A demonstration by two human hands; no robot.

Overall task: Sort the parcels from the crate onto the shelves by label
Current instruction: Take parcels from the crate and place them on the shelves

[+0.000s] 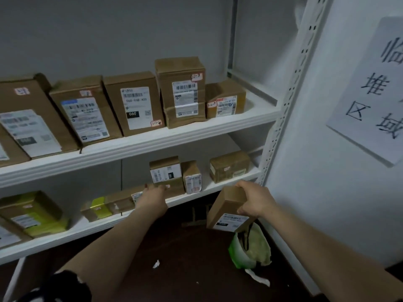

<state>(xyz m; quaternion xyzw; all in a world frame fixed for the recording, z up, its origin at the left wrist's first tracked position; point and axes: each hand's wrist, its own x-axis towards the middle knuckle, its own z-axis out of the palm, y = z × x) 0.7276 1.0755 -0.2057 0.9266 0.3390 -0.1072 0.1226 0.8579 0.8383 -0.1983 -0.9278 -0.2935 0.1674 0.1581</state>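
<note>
— Where's there room?

— On the lower shelf (pixel 218 186), a bare white strip along the front edge; the upper shelf (pixel 196 132) is packed but for its right end.

— And the parcel (pixel 229 209)?

— In the right hand (pixel 255 199), fingers clamped on its top, just in front of the lower shelf's edge, tilted, label facing down and toward us. Plain brown cardboard, oblong, white label with a black patch.

— The left hand (pixel 152 198)?

— Reaching onto the lower shelf, fingers against a box (pixel 166 174) — whether they grip it, I cannot tell.
</note>
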